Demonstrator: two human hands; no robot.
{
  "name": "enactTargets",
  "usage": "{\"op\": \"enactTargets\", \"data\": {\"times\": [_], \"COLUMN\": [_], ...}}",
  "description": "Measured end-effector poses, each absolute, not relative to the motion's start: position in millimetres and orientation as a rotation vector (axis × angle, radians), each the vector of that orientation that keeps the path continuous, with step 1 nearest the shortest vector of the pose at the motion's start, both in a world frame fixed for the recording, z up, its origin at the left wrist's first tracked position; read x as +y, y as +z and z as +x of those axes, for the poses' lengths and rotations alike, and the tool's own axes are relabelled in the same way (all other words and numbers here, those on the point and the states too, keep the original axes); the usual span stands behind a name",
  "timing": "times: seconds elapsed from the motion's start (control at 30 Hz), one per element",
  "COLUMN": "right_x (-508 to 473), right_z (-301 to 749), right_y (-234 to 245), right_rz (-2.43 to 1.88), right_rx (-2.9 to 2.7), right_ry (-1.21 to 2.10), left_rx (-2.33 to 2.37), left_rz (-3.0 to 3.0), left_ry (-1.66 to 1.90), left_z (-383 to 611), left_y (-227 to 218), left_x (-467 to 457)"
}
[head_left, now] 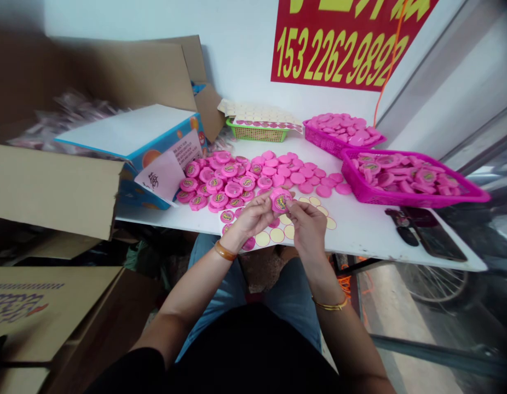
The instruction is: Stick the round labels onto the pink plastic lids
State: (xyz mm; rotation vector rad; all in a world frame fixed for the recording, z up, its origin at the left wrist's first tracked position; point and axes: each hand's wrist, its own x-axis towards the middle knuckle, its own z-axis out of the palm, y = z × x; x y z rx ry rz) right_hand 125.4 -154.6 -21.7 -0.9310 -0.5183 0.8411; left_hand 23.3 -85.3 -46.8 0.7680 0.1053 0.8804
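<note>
- Your left hand (253,216) and right hand (307,227) are up together just over the near edge of the tabletop (360,235), both on one pink round disc (281,202).
- Left grip's closed around the disc from the left side, and right grip's pinched on it from the right, fingertips on its rim. It's got a printed label on its face, though the print's too small to read.
- Right under your hands is a sticker sheet (284,230) with cream-coloured round stickers, a few spots on it bare.
- Just beyond that, a big loose pile of pink discs (253,178) covers the tabletop. The left ones are labelled, the right ones look plain.
- Off to the right, a magenta plastic basket (360,189) is full of labelled discs, and a second magenta basket (325,143) farther back holds plain-looking ones.
- Far back, a green basket (257,134) sits under more sticker sheets.
- Near right, there's a phone (436,241) lying on the tabletop.
- On the left, an orange-printed blue box (155,158) sits against an open cardboard carton (114,76).
</note>
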Motion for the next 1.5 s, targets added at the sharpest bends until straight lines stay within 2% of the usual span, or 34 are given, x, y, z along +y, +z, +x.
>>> {"op": "enactTargets", "data": {"times": [0.77,1.23,1.5], "right_x": [-153.6,-150.6,-143.7], "right_z": [122.4,130.2,127.2], "right_y": [-31.1,-35.8,-42.0], "right_rz": [-0.993,-1.263,-1.212], "right_rx": [-0.546,-0.837,-0.867], "right_ry": [0.691,0.402,0.478], "left_rx": [0.115,0.095,0.179], "left_rz": [0.787,0.705,0.77], "left_ry": [0.867,0.859,0.831], "left_z": [23.0,23.7,23.4], "left_y": [-47.8,-50.4,-54.7], "left_x": [-87.3,-91.8,-91.8]}}
